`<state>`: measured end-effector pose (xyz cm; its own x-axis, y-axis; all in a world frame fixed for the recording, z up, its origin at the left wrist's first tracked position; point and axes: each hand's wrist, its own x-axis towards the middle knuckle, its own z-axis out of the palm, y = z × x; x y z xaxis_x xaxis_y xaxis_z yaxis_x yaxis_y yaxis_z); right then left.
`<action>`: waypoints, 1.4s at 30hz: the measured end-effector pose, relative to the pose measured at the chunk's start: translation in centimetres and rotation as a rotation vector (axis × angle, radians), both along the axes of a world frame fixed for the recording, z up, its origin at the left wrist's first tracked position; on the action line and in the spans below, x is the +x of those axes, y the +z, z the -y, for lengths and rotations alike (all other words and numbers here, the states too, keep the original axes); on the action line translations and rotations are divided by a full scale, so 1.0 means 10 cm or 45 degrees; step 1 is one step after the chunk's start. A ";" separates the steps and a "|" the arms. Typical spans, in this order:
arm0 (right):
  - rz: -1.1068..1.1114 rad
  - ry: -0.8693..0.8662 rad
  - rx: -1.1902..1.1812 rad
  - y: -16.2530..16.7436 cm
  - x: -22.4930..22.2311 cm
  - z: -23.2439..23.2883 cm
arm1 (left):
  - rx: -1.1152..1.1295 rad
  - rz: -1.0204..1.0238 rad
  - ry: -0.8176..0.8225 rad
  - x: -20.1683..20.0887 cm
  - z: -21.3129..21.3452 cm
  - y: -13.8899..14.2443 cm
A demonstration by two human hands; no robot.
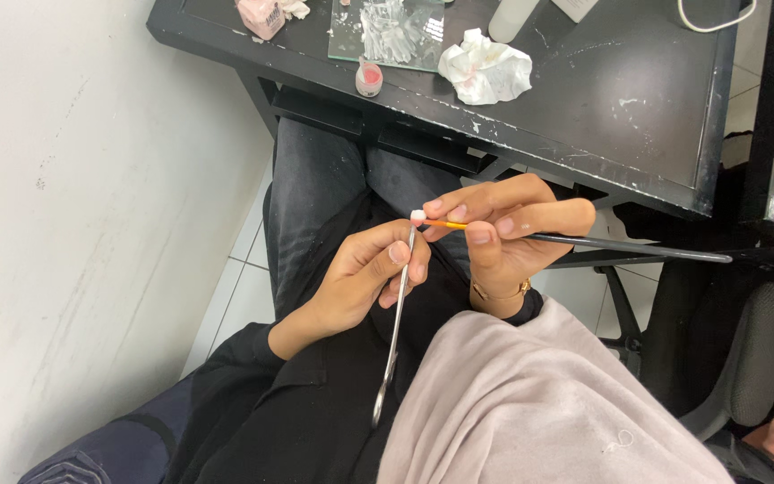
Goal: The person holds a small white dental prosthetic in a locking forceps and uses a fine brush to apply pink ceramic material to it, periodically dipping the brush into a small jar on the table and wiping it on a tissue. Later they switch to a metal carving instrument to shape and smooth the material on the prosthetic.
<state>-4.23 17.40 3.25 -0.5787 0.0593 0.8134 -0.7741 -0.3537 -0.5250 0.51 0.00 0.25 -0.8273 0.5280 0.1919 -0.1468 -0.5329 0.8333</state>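
**Two hands joining a brush tip and a metal tool over the lap**

Your left hand is closed in a pinch around a slim metal spatula, thumb and fingers pressing its upper shaft. The tool runs almost vertically — its lower blade hangs down over your dark clothing, and its top end carries a small white tip. Your right hand is closed on a fine brush, gripped pen-fashion near its orange ferrule; the long dark handle extends away to the right, nearly level. The brush end meets the white tip at the top of the spatula, just between the two sets of fingertips. Whether bristles actually touch the white material is too small to tell.

Both hands sit over your lap, in front of the near edge of a black table and below it in the view. On the table lie a crumpled white tissue, a glass slab smeared with whitish material, a small pink-filled cup at the slab's near corner, and a pink block towards the far left corner. A white bottle stands just beyond the tissue. A thin bracelet circles your right wrist, and pale pink fabric drapes over the forearm — a grey chair stands to the right.
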 end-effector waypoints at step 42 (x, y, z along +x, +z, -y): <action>0.035 -0.010 -0.001 0.00 0.01 0.00 | 0.076 0.038 -0.043 0.00 0.00 0.01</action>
<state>-4.09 17.42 3.23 -0.6002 0.0646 0.7972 -0.7621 -0.3486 -0.5456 0.54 0.01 0.34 -0.8151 0.5439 0.1994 -0.1899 -0.5760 0.7951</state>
